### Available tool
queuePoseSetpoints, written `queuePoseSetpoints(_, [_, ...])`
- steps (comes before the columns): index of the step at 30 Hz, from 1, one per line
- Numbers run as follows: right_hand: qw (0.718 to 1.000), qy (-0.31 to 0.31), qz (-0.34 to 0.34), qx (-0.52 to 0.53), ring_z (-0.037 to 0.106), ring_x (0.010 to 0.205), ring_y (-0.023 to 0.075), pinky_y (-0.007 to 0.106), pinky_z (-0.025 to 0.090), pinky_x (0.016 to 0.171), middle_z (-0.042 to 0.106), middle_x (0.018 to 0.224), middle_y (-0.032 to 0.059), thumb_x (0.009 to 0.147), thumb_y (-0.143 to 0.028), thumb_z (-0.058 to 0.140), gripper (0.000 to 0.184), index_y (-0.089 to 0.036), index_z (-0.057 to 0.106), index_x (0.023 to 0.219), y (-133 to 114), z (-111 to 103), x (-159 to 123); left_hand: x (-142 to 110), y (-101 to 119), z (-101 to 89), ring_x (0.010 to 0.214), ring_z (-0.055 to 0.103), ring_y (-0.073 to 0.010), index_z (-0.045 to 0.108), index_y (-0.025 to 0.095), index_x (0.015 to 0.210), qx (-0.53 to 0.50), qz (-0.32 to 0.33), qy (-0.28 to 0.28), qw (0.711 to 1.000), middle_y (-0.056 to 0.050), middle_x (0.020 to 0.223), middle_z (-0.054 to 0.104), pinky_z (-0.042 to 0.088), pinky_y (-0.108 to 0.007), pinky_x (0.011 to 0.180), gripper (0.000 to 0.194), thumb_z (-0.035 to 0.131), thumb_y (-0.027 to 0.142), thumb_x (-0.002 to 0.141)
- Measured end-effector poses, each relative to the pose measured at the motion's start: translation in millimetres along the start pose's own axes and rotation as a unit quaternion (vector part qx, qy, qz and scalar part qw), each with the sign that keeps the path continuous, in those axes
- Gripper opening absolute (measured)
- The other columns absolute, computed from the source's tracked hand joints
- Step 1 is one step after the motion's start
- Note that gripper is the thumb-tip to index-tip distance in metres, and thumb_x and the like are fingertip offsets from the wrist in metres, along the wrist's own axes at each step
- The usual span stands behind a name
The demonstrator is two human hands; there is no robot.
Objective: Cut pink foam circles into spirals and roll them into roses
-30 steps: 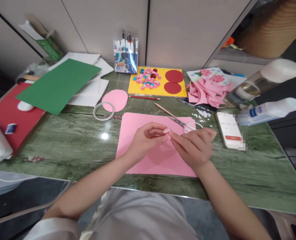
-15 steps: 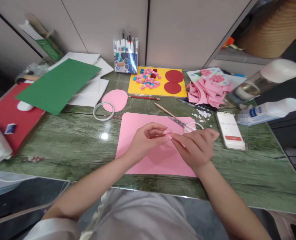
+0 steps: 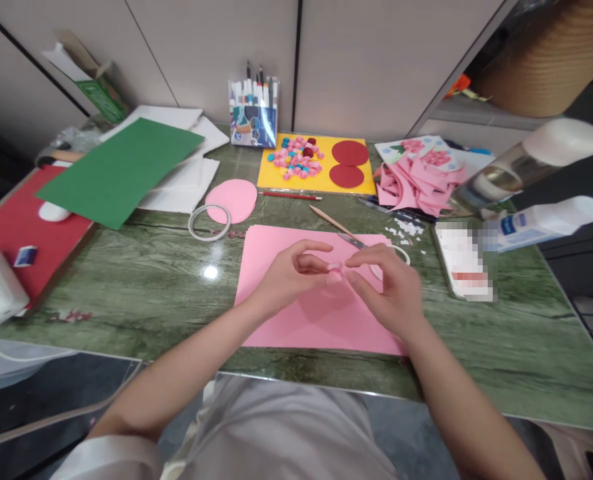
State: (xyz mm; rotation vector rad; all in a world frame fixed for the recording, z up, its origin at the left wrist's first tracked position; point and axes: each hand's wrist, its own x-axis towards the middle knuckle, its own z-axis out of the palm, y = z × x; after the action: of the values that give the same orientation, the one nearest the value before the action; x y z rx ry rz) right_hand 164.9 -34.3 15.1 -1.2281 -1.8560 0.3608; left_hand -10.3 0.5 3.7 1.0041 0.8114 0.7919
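Pink paper piece (image 3: 335, 272): Found raised above the pink sheets (image 3: 309, 323), between the left hand (image 3: 293, 270) and the right hand (image 3: 391, 287); its finer folds were too blurred to be read.
Loosening risk: It was judged that the piece could be sprung open or dropped if the left pinch were slackened, no firm right-hand hold being shown.
Crushing risk: Flattening was considered possible if so small a piece were squeezed too hard.
Loss risk: A dropped piece could be overlooked, its colour being closely matched by the sheets beneath.
Scissors (image 3: 352, 241): Noted partly hidden behind the right hand; could be knocked if that hand were lowered carelessly.
Left hand: The piece was pinched between thumb and fingers, with the forefinger arched above.
Right hand: Thumb and forefinger were parted at the piece's right side; whether it was touched could not be told.
Forearms (image 3: 191, 360): Angled inward over the front edge of the worktop (image 3: 166, 280).
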Motion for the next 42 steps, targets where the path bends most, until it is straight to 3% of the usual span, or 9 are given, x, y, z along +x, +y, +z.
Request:
queuePoseSetpoints(3, [0.996,-0.061,0.021,0.069,0.058,0.079,0.0163,0.035,0.043,0.078,0.065,0.081,-0.0002,0.079,-0.012,0.057,0.015,-0.025,0.061,0.085,1.3,-2.6,3.0,-1.2,1.9,-0.7,0.07,0.062,-0.0123,0.055,0.019,0.103,0.024,-0.012,-0.029,0.999,-0.001,0.073,0.065,0.048,-0.027,0.071,0.049,0.076,0.019,0.059])
queuePoseSetpoints(8, [0.987,-0.107,0.046,0.114,0.059,0.079,0.0162,0.036,0.043,0.08,0.066,0.079,-0.0015,0.079,-0.015,0.059,0.017,-0.028,0.066,0.087,5.4,-6.3,4.9,-1.6,2.4,-1.4,0.07,0.062,-0.0123,0.053,0.019,0.105,0.039,-0.013,-0.044,0.998,-0.002,0.074,0.065,0.047,-0.027,0.071,0.049,0.075,0.02,0.061])
queuePoseSetpoints(25, [0.976,-0.138,0.113,0.127,0.057,0.075,0.0169,0.036,0.044,0.074,0.065,0.077,0.0016,0.076,-0.025,0.064,0.01,-0.026,0.068,0.085,8.7,-8.8,5.7,-0.4,4.0,-4.5,0.068,0.062,-0.0126,0.056,0.019,0.102,0.05,-0.047,-0.077,0.995,-0.002,0.073,0.066,0.042,-0.024,0.064,0.045,0.075,0.023,0.061])
queuePoseSetpoints(32, [0.976,-0.146,0.099,0.131,0.058,0.076,0.0174,0.036,0.046,0.073,0.066,0.077,0.0016,0.076,-0.025,0.064,0.01,-0.027,0.07,0.084,9.6,-9.3,5.8,3.8,2.4,-7.9,0.066,0.062,-0.0112,0.058,0.017,0.098,0.016,-0.077,-0.106,0.991,-0.002,0.071,0.066,0.043,-0.024,0.065,0.044,0.076,0.02,0.059])
queuePoseSetpoints(42, [0.97,-0.151,0.12,0.149,0.059,0.075,0.0173,0.036,0.046,0.071,0.066,0.076,0.0024,0.076,-0.029,0.065,0.009,-0.025,0.07,0.082,10.0,-9.1,6.6,1.9,4.4,-7.2,0.068,0.062,-0.013,0.059,0.017,0.093,0.036,-0.047,-0.11,0.992,-0.003,0.073,0.067,0.044,-0.024,0.064,0.038,0.076,0.022,0.059])
